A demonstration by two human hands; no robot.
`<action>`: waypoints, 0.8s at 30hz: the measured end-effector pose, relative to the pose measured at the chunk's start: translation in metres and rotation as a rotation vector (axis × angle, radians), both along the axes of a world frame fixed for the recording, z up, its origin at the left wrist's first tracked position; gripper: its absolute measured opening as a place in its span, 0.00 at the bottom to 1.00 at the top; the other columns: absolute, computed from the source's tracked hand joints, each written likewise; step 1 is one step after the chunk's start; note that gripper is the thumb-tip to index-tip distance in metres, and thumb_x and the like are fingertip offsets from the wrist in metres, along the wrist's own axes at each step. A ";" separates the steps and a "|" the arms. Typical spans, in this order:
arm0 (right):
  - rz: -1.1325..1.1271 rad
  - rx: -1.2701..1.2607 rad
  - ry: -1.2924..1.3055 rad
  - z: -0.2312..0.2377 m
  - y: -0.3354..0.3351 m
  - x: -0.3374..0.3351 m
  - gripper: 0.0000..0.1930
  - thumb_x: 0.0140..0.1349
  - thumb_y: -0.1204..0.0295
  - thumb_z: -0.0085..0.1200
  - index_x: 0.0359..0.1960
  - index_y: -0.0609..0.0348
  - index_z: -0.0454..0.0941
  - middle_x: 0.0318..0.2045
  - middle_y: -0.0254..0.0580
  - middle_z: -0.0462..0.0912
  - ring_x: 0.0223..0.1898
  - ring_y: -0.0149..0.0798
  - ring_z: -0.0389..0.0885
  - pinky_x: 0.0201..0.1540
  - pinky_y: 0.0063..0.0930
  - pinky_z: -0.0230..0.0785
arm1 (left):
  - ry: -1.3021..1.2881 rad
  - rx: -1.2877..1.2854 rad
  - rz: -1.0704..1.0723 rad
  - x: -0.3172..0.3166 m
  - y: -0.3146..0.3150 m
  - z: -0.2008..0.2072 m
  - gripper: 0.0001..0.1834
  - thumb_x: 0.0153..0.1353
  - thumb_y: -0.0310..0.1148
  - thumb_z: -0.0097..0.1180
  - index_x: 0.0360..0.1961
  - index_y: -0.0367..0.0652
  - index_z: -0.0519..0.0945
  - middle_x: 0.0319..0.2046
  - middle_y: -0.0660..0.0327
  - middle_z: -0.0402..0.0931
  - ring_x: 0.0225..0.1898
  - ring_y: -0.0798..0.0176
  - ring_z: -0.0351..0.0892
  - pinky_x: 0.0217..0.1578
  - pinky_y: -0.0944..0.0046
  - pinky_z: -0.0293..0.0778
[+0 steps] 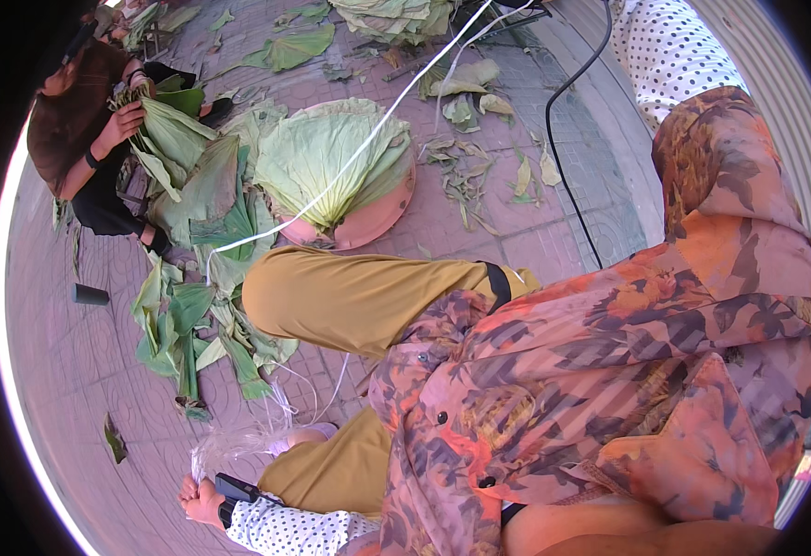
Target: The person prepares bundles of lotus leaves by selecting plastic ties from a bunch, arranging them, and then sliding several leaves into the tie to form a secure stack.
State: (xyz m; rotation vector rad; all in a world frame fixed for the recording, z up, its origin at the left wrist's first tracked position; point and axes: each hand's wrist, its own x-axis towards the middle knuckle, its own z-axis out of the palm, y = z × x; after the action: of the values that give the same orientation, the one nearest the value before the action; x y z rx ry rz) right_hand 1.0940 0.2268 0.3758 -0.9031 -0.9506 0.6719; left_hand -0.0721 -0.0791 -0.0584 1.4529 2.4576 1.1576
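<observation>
At the lower left, my left hand (203, 503) is closed around a bunch of white plastic strands (238, 445); a black device is strapped at its wrist. My right arm, in a dotted white sleeve (678, 60), leaves the view at the upper right, so its hand is out of sight. A white plastic string (359, 153) stretches from the top edge down past my knee. Behind it, a fan-shaped stack of pale green leaves (322, 153), like lotus leaves, rests on a round pink basin-like thing (391, 208).
Another person at the upper left holds folded leaves (169, 139) in their hand (125, 125). Loose leaves (183, 324) lie between us on the paving. A black cable (553, 139) runs along the ground on the right. A further leaf stack (396, 17) sits at the top; a dark cylinder (90, 295) lies left.
</observation>
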 end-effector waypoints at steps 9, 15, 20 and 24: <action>0.006 0.013 0.009 -0.002 -0.090 0.014 0.16 0.75 0.58 0.46 0.44 0.60 0.74 0.22 0.28 0.67 0.17 0.24 0.58 0.20 0.20 0.52 | -1.574 0.748 0.150 0.033 0.073 0.035 0.18 0.61 0.21 0.43 0.21 0.51 0.52 0.18 0.70 0.46 0.19 0.68 0.47 0.21 0.65 0.48; 0.276 -0.132 0.053 -0.106 -0.090 -0.087 0.16 0.75 0.60 0.48 0.47 0.63 0.74 0.24 0.28 0.67 0.19 0.22 0.58 0.23 0.19 0.54 | -1.767 0.849 0.250 0.030 0.053 0.046 0.20 0.72 0.29 0.39 0.19 0.51 0.54 0.14 0.69 0.46 0.14 0.68 0.47 0.18 0.64 0.51; 0.438 -0.343 0.231 -0.258 -0.109 -0.280 0.16 0.74 0.62 0.50 0.52 0.62 0.75 0.33 0.32 0.75 0.28 0.25 0.70 0.34 0.22 0.66 | -1.728 0.852 0.284 0.033 0.033 0.050 0.19 0.72 0.28 0.39 0.21 0.48 0.55 0.15 0.68 0.47 0.15 0.68 0.46 0.19 0.64 0.50; 0.634 -0.734 0.285 -0.368 -0.161 -0.383 0.13 0.74 0.67 0.50 0.53 0.62 0.76 0.40 0.33 0.80 0.36 0.26 0.77 0.41 0.24 0.73 | -1.698 0.839 0.321 0.024 0.026 0.031 0.18 0.70 0.27 0.38 0.20 0.48 0.55 0.15 0.67 0.48 0.15 0.67 0.47 0.19 0.64 0.52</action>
State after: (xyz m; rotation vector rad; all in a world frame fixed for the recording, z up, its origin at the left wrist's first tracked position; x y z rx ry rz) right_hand 0.7113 0.0660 0.0080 -1.0967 -0.7235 1.7198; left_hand -0.0481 -0.0529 -0.0275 -0.2566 0.9341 2.1663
